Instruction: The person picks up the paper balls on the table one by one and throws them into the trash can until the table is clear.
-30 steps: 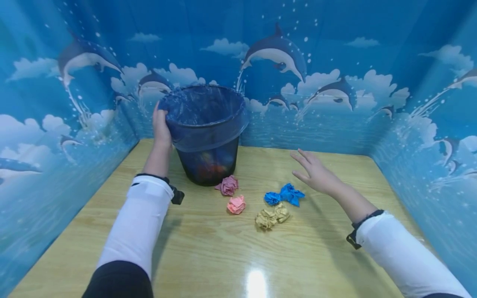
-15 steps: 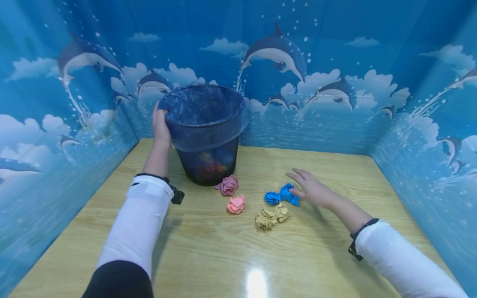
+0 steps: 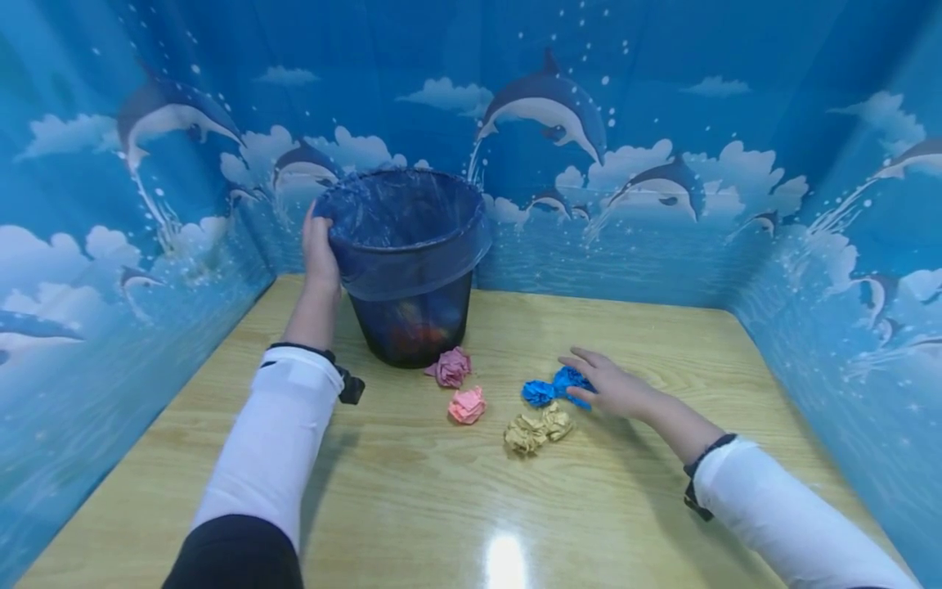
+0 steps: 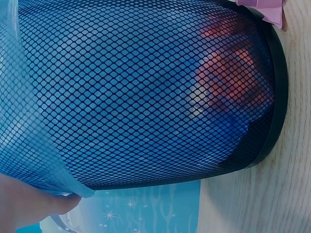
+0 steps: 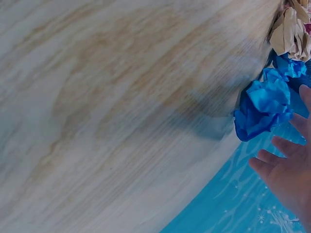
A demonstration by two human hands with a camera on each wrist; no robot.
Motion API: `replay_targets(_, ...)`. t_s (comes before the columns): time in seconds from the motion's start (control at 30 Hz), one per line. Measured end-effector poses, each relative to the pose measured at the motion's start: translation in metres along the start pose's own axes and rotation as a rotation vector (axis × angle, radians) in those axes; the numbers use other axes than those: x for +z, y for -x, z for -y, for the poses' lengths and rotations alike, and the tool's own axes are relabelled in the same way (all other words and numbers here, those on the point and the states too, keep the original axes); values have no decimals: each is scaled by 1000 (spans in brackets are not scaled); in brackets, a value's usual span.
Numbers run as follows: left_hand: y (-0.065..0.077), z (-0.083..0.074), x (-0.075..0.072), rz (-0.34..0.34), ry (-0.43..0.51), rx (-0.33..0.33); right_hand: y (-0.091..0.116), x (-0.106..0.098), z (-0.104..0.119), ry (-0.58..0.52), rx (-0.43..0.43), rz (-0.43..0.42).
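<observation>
While the left hand (image 3: 321, 258) grips the rim of a dark mesh bin (image 3: 408, 321) with its thumb in front, the right hand (image 3: 616, 388) reaches over the worktop (image 3: 397, 507) with its fingers apart and nothing in its grasp. The bin stands upright toward the back left of the worktop, lined with a see-through blue bag (image 3: 412, 274) folded down over the rim. Through the mesh, low inside, the left wrist view shows blurry red, pale and blue shapes. Under and just beside the right hand's fingers lies a large blue paper ball (image 3: 570, 379); whether they touch it, I cannot tell. A small blue paper ball (image 3: 539, 393) sits against its left side. Just nearer the wearer are two tan crumpled papers, side by side: one tan ball (image 3: 523, 434) on the left and another tan ball (image 3: 557, 420) on the right. Farther left, a coral-pink paper ball (image 3: 467, 406) lies between these and the bin, and a mauve paper ball (image 3: 451, 367) is right by the bin's base. Both forearms wear white sleeves (image 3: 268, 442) with dark bands at the wrists. Around the worktop hangs a blue curtain (image 3: 640, 254) printed with leaping dolphins, clouds and sea.
</observation>
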State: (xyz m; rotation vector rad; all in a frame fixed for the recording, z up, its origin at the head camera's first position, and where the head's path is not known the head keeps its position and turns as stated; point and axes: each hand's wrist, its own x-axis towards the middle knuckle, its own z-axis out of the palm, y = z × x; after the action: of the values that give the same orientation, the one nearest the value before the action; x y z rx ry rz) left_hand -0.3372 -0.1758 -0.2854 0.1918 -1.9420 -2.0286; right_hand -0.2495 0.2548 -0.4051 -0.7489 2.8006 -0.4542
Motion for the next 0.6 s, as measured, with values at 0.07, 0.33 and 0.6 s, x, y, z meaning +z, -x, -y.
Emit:
replay_targets(0.07,0,0,0,0,-1,-4,-1,0,0,-5,6,14)
replay_targets(0.33,0,-2,-2,0,3,-19,-6,5,0,31,-33,19)
replay_targets(0.6,1,-1,-3,10,13,-9,-7,7,0,32,-20,26)
